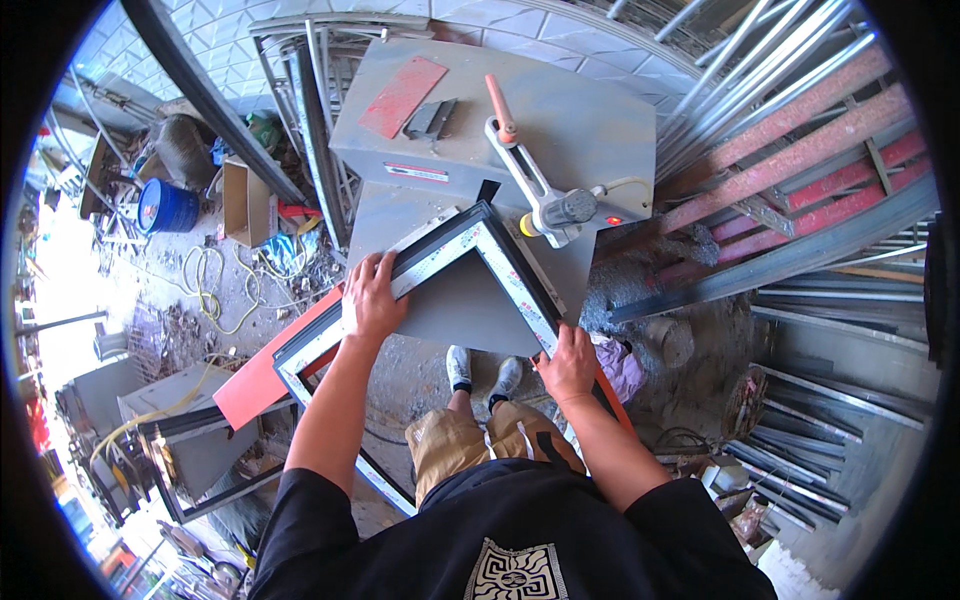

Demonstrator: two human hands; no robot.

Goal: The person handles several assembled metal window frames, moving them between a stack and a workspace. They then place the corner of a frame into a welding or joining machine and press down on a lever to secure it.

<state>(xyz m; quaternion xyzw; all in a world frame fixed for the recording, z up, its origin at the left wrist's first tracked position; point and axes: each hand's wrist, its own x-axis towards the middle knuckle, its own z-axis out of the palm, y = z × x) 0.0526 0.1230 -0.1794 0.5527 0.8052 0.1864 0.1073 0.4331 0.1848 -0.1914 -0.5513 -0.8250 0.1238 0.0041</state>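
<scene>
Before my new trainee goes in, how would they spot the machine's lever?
Find the grey machine, then the black-edged frame whose corner lies over its lower front. The slotted lever is right of that corner; unlike the flat red sheet nearby, it has an orange grip.

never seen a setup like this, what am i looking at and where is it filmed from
There is no robot here, just a person's two bare hands. The single picture comes from a wide fisheye camera on their head, looking down, so straight edges bend near the rim.

The left hand and right hand each grip one side of a dark frame with white patterned strips. Its corner points away from the person, over a grey metal machine. On top of that lie a red flat piece and a small dark piece; an orange-handled lever stands beside the corner.
</scene>
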